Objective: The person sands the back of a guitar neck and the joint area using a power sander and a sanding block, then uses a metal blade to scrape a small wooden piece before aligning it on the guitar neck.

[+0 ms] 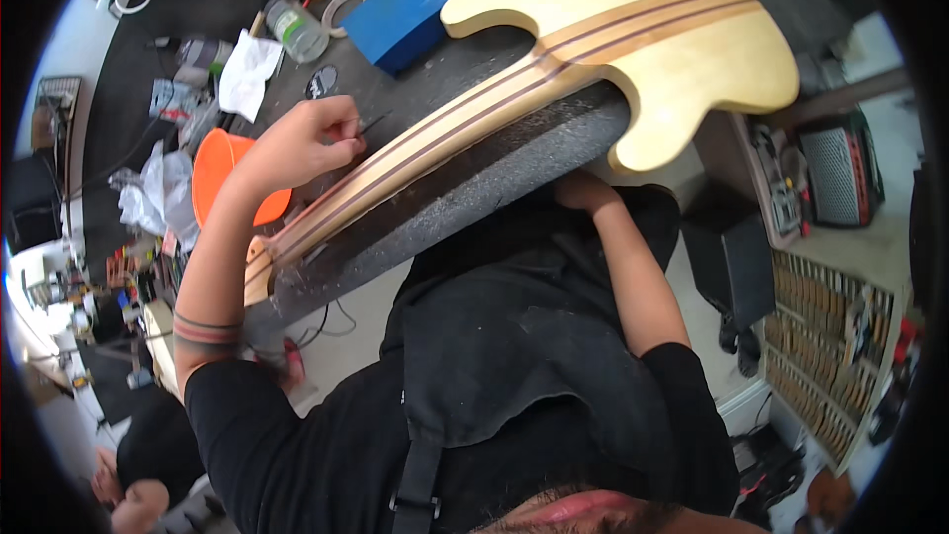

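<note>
An unfinished wooden guitar (682, 30) lies on the dark workbench, its pale body at the upper right. Dark stripes run the length of its neck (435, 138) down to the headstock (259, 272) at the left. Over the bench beside the neck, my left hand (321, 133) is closed in a pinch. A thin dark thing (376, 122) shows by its fingertips; what it is, I cannot make out. My right hand (583, 191) is low by my lap, below the bench edge near the guitar body, with its fingers hidden.
A blue block (405, 15) sits beside the guitar body. Near my left forearm stands an orange container (222, 173), with a white paper (249, 74), a clear bottle (297, 30) and a tape roll (344, 12) beyond. A rack of tools (825, 356) stands at the right.
</note>
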`<state>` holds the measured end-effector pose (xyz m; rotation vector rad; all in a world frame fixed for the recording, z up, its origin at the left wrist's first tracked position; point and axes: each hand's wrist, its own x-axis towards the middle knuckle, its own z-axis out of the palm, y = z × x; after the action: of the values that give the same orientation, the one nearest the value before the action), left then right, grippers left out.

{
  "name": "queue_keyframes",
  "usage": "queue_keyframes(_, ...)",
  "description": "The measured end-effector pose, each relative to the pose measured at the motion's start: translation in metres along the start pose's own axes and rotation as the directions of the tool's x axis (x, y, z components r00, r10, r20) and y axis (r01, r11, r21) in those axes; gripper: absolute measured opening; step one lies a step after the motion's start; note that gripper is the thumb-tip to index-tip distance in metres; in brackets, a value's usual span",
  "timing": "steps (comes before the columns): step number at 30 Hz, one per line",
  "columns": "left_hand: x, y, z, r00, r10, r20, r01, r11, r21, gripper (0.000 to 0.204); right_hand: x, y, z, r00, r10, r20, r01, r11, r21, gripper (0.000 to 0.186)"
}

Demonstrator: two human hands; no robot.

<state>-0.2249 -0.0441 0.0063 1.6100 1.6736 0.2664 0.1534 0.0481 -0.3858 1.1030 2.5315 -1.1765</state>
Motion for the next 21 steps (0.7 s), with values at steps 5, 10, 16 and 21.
queue_keyframes(5, 0.005, 0.020, -0.032, 0.992, 0.082, 0.094, -0.034, 0.903, -0.427, 0.022, -0.203, -0.099, -0.146, 0.996, 0.078, -0.041, -0.064, 0.963, 0.262, 0.042)
queue_keyframes(10, 0.051, 0.084, -0.038, 0.897, 0.370, 0.242, -0.275, 0.895, -0.351, 0.010, -0.289, -0.185, -0.225, 0.928, -0.026, -0.372, 0.256, 0.770, 0.585, 0.020)
queue_keyframes(16, 0.090, 0.125, 0.003, 0.605, 0.780, 0.158, -0.776, 0.533, 0.337, 0.018, -0.212, -0.234, -0.247, 0.410, -0.098, -0.907, 0.242, 0.970, 0.004, 0.021)
queue_keyframes(21, 0.123, 0.117, 0.016, 0.401, 0.906, 0.135, -0.850, 0.313, 0.425, 0.026, -0.167, -0.239, -0.246, 0.458, -0.218, -0.862, 0.114, 0.976, -0.186, 0.029)
